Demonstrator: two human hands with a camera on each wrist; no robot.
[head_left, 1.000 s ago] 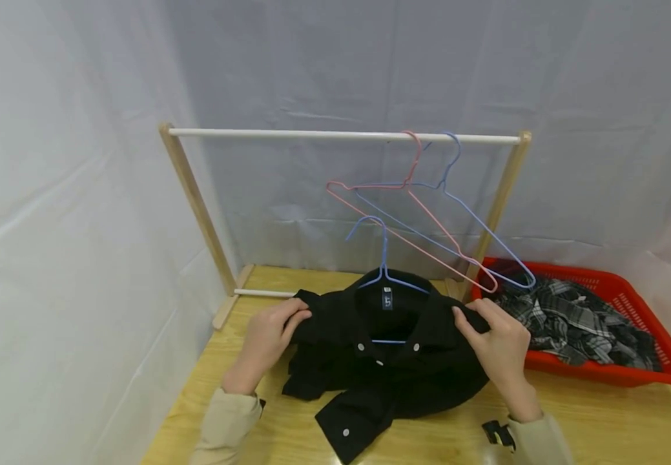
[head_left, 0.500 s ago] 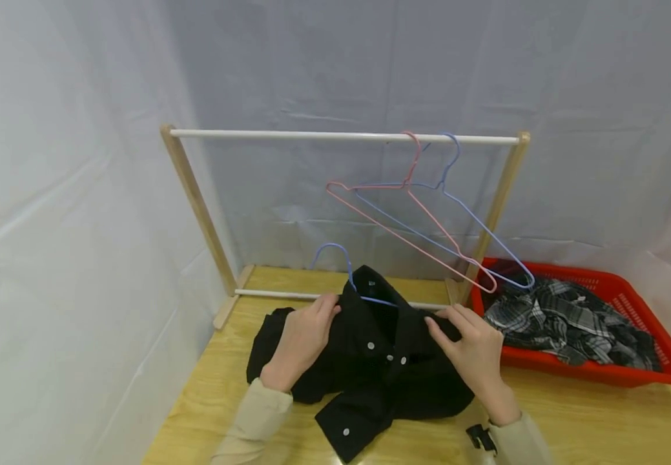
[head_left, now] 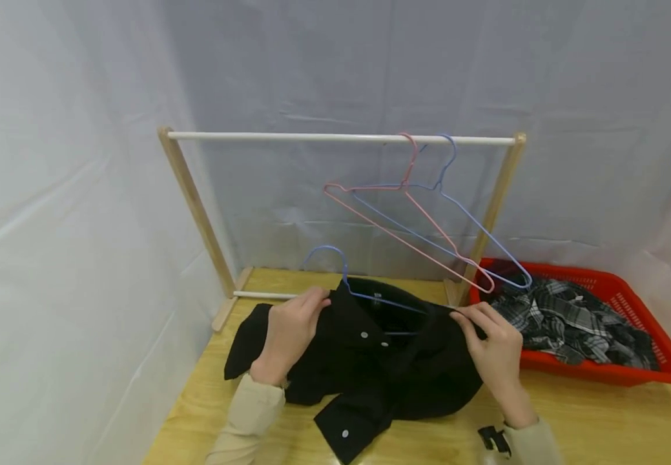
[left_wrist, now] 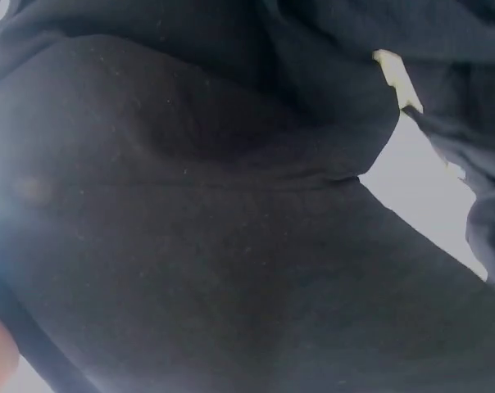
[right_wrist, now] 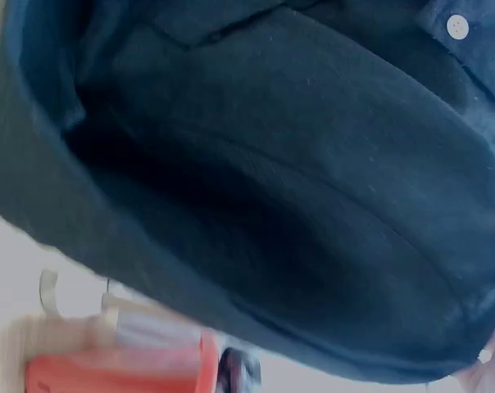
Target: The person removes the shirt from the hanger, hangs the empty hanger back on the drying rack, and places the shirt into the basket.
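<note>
A black shirt [head_left: 416, 381] with white buttons lies bunched on the table, its collar towards the rack. Out of the neck opening rises the hook of a blue hanger [head_left: 345, 268], tilted to the left; one hanger arm crosses the opening. My left hand [head_left: 291, 332] pinches the shirt near the collar's left side. On the other side, my right hand [head_left: 493, 339] pinches the right shoulder between thumb and fingers. Dark cloth [left_wrist: 231, 246] fills most of the left wrist view, with a bit of fingertip at its edge. In the right wrist view the cloth [right_wrist: 329, 188] hangs in a deep fold.
Behind the shirt stands a rack with a white rail [head_left: 283, 137] and wooden legs. A pink hanger [head_left: 407, 187] and another blue hanger [head_left: 469, 213] hang from it. A red basket [head_left: 608, 374] at the right holds plaid cloth [head_left: 579, 316].
My left hand has moved right to grip nearer the collar, and the hanger hook has shifted left and lower. My right hand moved left, then back right with the shoulder cloth.
</note>
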